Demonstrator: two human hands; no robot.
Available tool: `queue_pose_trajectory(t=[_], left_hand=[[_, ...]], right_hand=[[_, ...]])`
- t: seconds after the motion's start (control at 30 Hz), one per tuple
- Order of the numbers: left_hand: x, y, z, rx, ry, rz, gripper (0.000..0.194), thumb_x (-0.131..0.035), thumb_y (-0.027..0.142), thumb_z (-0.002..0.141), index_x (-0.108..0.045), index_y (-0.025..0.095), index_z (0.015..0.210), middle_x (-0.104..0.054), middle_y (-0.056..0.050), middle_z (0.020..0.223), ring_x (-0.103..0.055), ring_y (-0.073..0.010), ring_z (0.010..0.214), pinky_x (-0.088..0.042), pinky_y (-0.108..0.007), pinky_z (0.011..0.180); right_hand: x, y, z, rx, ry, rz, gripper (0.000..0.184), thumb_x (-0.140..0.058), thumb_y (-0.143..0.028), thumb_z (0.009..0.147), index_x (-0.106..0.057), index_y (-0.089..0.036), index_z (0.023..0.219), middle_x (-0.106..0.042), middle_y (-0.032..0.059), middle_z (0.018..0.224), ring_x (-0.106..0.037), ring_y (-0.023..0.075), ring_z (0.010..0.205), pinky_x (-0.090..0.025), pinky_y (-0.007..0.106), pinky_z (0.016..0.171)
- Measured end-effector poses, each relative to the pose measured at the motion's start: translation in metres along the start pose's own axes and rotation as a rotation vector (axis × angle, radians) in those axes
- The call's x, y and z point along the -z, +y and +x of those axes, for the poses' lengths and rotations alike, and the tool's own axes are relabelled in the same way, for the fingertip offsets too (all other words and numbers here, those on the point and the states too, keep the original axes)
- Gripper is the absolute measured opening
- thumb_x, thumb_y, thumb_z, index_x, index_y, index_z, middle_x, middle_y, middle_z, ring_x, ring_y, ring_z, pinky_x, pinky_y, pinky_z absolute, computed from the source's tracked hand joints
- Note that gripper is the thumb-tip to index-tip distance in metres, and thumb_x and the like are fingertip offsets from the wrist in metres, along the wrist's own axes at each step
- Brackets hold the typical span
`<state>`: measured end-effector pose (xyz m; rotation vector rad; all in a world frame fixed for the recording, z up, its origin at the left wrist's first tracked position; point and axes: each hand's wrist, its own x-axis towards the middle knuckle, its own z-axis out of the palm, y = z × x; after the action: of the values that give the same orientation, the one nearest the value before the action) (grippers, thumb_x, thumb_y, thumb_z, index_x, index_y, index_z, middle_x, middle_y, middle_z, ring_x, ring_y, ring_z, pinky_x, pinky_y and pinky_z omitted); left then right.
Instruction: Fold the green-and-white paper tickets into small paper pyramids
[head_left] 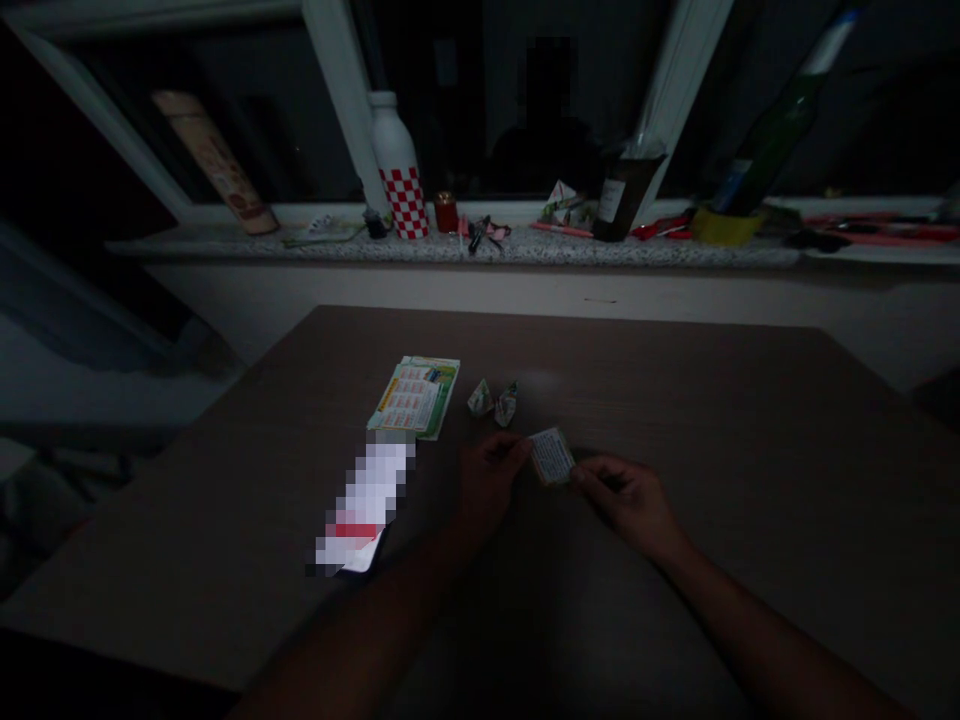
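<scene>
A small square of printed paper is stretched between my two hands above the brown table. My left hand pinches its left edge between thumb and fingers. At the lower right corner, my right hand grips it the same way. Just beyond the left hand stand two small folded paper pieces, side by side. To the left lies a stack of printed leaflets with calendar-like grids. Nearer to me is a phone with a lit, blurred screen.
Along the granite windowsill stand a white bottle with red checks, a peach tumbler, a dark drink cup, a red candle jar and a green bottle. Another folded paper piece is there. The room is dim.
</scene>
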<state>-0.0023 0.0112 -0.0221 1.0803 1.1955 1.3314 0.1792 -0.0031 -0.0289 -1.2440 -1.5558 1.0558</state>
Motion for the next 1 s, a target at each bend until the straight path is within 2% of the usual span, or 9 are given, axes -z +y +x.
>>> queue_pose_trajectory(t=[0.27, 0.63, 0.73, 0.87, 1.0], left_hand=[[-0.001, -0.002, 0.0, 0.008, -0.016, -0.007, 0.015, -0.066, 0.03, 0.072, -0.065, 0.015, 0.073, -0.064, 0.001, 0.066, -0.059, -0.0141, 0.064, -0.046, -0.025, 0.062], [0.005, -0.002, -0.002, -0.059, -0.087, 0.042, 0.011, -0.059, 0.027, 0.079, -0.064, 0.017, 0.082, -0.064, -0.001, 0.077, -0.059, -0.0169, 0.076, -0.046, -0.027, 0.072], [0.006, 0.0, -0.003, -0.095, -0.132, 0.054, 0.012, -0.055, 0.023, 0.077, -0.066, 0.017, 0.079, -0.064, -0.003, 0.081, -0.059, -0.0192, 0.083, -0.045, -0.03, 0.078], [0.006, 0.002, -0.001, -0.17, -0.249, 0.045, 0.016, -0.05, 0.018, 0.074, -0.066, 0.017, 0.076, -0.063, -0.005, 0.087, -0.059, -0.0214, 0.088, -0.044, -0.033, 0.081], [0.006, 0.001, 0.003, -0.193, -0.353, 0.067, 0.01, -0.055, 0.02, 0.078, -0.064, 0.016, 0.078, -0.061, -0.007, 0.093, -0.058, -0.021, 0.091, -0.045, -0.032, 0.08]], right_hand=[[0.005, -0.002, -0.001, -0.004, -0.039, 0.014, 0.025, -0.064, -0.04, 0.079, -0.069, -0.016, 0.074, -0.07, 0.004, 0.068, -0.063, 0.0156, 0.061, -0.05, 0.026, 0.059], [0.012, -0.002, -0.002, -0.008, -0.071, 0.065, 0.022, -0.061, -0.036, 0.081, -0.065, -0.017, 0.072, -0.064, 0.0011, 0.065, -0.058, 0.0139, 0.061, -0.047, 0.025, 0.059], [0.016, -0.004, -0.002, -0.022, -0.055, 0.089, 0.024, -0.061, -0.038, 0.081, -0.063, -0.017, 0.069, -0.061, 0.0, 0.062, -0.056, 0.0135, 0.059, -0.045, 0.025, 0.058], [0.02, -0.004, -0.003, -0.043, -0.06, 0.138, 0.028, -0.06, -0.041, 0.08, -0.061, -0.017, 0.066, -0.057, -0.0012, 0.057, -0.052, 0.0122, 0.054, -0.041, 0.024, 0.053], [0.022, 0.002, -0.002, -0.061, -0.074, 0.189, 0.028, -0.059, -0.041, 0.081, -0.06, -0.017, 0.066, -0.055, -0.002, 0.056, -0.049, 0.0114, 0.051, -0.039, 0.023, 0.051]])
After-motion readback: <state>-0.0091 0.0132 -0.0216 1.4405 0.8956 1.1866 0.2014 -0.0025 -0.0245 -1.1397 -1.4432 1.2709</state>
